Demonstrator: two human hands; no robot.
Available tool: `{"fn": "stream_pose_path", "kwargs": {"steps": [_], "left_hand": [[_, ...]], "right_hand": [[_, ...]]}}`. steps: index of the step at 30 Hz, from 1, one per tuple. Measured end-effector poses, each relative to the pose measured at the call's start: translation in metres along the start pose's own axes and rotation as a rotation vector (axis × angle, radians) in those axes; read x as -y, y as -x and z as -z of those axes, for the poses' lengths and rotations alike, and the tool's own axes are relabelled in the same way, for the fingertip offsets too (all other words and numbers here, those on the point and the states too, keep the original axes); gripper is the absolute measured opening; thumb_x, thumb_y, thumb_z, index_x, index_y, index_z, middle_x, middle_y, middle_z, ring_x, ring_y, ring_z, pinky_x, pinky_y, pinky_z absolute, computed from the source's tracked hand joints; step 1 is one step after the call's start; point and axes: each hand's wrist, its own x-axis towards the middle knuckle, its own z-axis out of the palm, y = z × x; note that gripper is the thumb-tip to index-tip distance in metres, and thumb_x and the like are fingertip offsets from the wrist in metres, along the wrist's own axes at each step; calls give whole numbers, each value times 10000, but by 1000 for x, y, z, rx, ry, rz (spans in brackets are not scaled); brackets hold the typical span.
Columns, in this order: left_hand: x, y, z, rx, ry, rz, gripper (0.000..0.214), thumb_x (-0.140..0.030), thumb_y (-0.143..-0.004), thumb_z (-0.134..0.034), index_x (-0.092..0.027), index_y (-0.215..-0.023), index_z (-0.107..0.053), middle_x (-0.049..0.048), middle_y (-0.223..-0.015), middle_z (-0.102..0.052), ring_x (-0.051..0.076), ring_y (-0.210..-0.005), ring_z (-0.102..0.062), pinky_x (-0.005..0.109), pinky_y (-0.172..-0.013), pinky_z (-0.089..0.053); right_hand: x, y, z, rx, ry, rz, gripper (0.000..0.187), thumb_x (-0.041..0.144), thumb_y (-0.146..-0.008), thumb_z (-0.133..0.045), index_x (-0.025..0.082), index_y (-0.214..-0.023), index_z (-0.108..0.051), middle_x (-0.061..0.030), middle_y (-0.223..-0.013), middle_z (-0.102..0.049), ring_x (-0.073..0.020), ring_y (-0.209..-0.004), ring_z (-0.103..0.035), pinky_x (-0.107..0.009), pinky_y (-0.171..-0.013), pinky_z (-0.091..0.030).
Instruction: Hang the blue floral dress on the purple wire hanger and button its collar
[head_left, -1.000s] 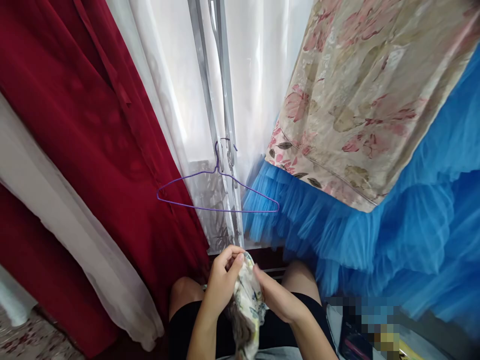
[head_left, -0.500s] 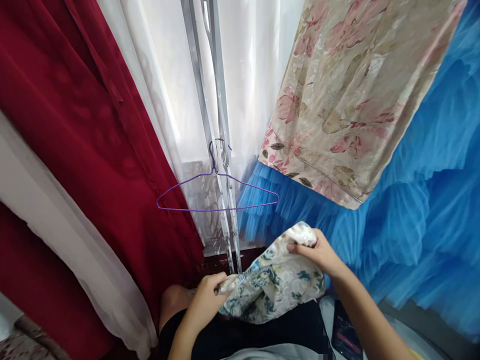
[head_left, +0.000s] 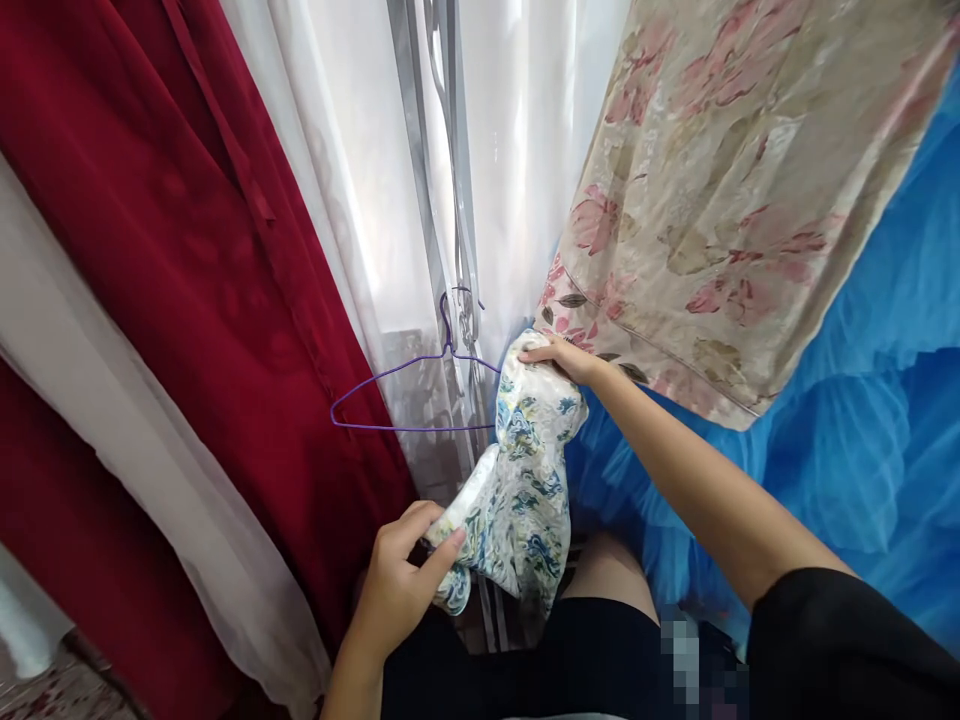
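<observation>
A small white garment with a blue and green floral print [head_left: 529, 480] is stretched between my two hands. My right hand [head_left: 562, 358] pinches its upper end, level with the right end of a purple wire hanger [head_left: 386, 428]. My left hand [head_left: 409, 555] grips a lower corner of the cloth, thumb on top. The hanger hooks onto a grey metal stand [head_left: 424, 140], and its right end is hidden behind the cloth. Whether the garment is around that end or only in front of it, I cannot tell.
Beige cloth with pink flowers [head_left: 720, 230] hangs at the upper right, over ruffled blue tulle [head_left: 832, 470]. A red curtain [head_left: 247, 380] hangs on the left beside white curtains [head_left: 337, 180]. My lap [head_left: 600, 640] shows below.
My right hand has moved up and to the left, lifting the garment's end to the hanger's right side. The left hand still holds its corner, slightly higher. The view has shifted a little.
</observation>
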Motion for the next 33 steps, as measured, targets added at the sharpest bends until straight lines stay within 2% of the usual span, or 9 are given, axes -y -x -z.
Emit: {"fn": "stream_pose_path", "kwargs": {"steps": [4,7,11,16,20,25,29,31,33], "left_hand": [[-3,1,25,-80,54,31,208,-396,-884,-679,-207,-796,-691,-2,-677,-582,151,-609,-505,237,-568,-402],[-2,1,48,-102,30,34,207,-385,-863,-698,-204,-765,-683,-14,-635,-571,142,-573,-501,228,-532,-386],[9,-9,83,-74,-117,17,128,-330,-846,-698,-209,-805,-710,-5,-689,-621,159,-624,-547,234,-582,-424],[43,-36,117,38,-298,17,79,-197,-719,-727,-231,-788,-748,43,-872,-711,250,-851,-624,307,-825,-470],[73,-66,129,-15,-349,16,139,-198,-655,-742,-260,-773,-781,81,-937,-737,329,-991,-611,426,-1036,-404],[96,-110,147,-106,-542,-150,224,-244,-797,-619,-261,-954,-779,103,-1333,-678,353,-1243,-536,507,-1113,-352],[89,-145,155,-339,-613,-259,238,-183,-833,-549,-222,-932,-761,99,-1469,-573,328,-1296,-493,482,-1142,-335],[77,-164,148,-426,-528,-274,268,-151,-820,-529,-192,-968,-749,124,-1422,-584,307,-1285,-518,448,-1120,-371],[62,-183,134,-444,-328,-221,333,-131,-793,-516,-164,-1064,-706,139,-1295,-640,278,-1194,-591,410,-1042,-446]], "right_hand": [[-4,-8,-34,117,7,-69,281,377,-698,-874,145,-754,-725,-68,-703,-744,-181,-578,-656,-273,-525,-524],[-13,1,-47,166,-25,-73,301,430,-739,-850,159,-769,-723,-65,-731,-750,-180,-600,-662,-277,-540,-542],[-16,14,-42,186,-36,-82,313,431,-741,-850,146,-811,-742,-64,-766,-761,-171,-620,-667,-262,-559,-548],[-5,26,-27,228,-24,-124,350,437,-785,-818,126,-939,-772,-84,-893,-787,-178,-720,-706,-255,-649,-572],[6,37,-26,314,-21,-119,345,457,-823,-783,136,-947,-774,-80,-925,-789,-181,-742,-709,-267,-668,-581],[19,44,-27,327,3,-132,312,428,-814,-797,156,-966,-782,-71,-949,-794,-185,-731,-713,-265,-626,-588],[24,46,-28,305,-40,-194,296,374,-785,-830,157,-982,-786,-98,-978,-801,-219,-750,-736,-298,-626,-615],[24,49,-31,275,-89,-229,285,351,-779,-837,153,-976,-782,-112,-950,-802,-247,-751,-750,-330,-628,-628],[21,54,-37,237,-153,-272,281,354,-795,-822,150,-982,-773,-127,-920,-800,-281,-769,-763,-375,-654,-643]]}}
